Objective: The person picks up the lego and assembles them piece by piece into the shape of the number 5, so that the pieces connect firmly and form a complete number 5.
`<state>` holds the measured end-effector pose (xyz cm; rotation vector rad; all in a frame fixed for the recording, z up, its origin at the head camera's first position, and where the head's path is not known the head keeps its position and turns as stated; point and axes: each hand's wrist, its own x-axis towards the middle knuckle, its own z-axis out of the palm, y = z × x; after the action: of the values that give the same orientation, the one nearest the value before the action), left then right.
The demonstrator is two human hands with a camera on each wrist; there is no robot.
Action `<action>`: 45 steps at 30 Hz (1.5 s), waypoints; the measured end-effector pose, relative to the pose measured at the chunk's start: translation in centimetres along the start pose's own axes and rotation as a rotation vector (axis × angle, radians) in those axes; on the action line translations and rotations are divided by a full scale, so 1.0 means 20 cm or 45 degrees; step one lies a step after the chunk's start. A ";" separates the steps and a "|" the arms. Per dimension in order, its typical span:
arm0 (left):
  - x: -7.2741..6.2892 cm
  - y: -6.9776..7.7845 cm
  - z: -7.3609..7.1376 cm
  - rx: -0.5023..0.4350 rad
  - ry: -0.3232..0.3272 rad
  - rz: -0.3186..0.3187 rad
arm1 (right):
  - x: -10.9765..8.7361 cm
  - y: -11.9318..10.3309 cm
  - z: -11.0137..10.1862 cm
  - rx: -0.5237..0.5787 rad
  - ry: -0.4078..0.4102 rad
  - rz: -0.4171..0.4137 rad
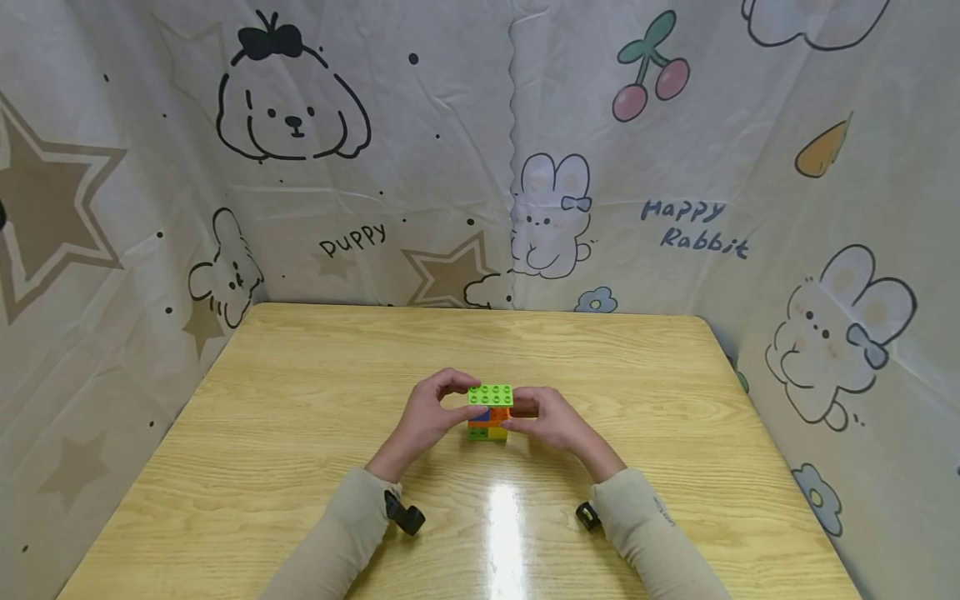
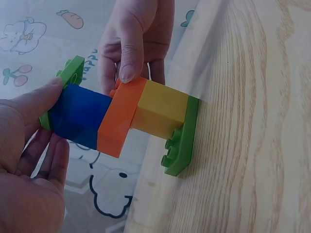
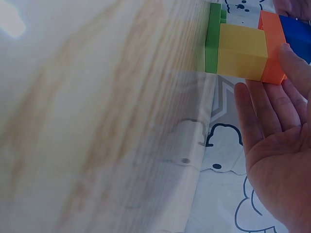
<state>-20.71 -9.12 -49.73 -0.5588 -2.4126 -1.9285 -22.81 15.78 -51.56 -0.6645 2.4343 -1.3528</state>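
A small tower of toy building bricks stands on the table. Its base is a flat green brick (image 2: 182,145); a yellow brick (image 2: 160,108) sits on one end of that. Across the yellow one lies an orange brick (image 2: 121,119), then a blue brick (image 2: 80,114) offset to the left. A flat light green brick (image 1: 491,395) with studs tops it all. My left hand (image 1: 435,408) grips the light green brick from the left, thumb in front by the blue one. From the right, my right hand (image 1: 553,419) holds the orange brick, thumb on its front and fingers behind.
The wooden table (image 1: 315,358) reaches back to a printed curtain (image 1: 450,108) that also hangs along both sides. Black straps (image 1: 405,512) show at the sleeve cuffs. Light glares off the tabletop in front of the tower.
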 end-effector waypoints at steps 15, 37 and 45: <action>0.00 -0.02 0.00 -0.023 -0.014 -0.024 | 0.00 0.00 0.00 0.007 -0.006 0.016; 0.00 -0.03 0.00 -0.056 -0.030 -0.013 | -0.01 -0.01 0.00 0.003 -0.015 0.020; 0.01 -0.04 -0.01 -0.046 -0.035 -0.049 | -0.01 -0.01 0.00 -0.005 -0.013 0.023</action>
<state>-21.09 -9.35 -50.47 -0.5473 -2.4273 -1.9962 -22.65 15.81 -51.28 -0.6478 2.4299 -1.3346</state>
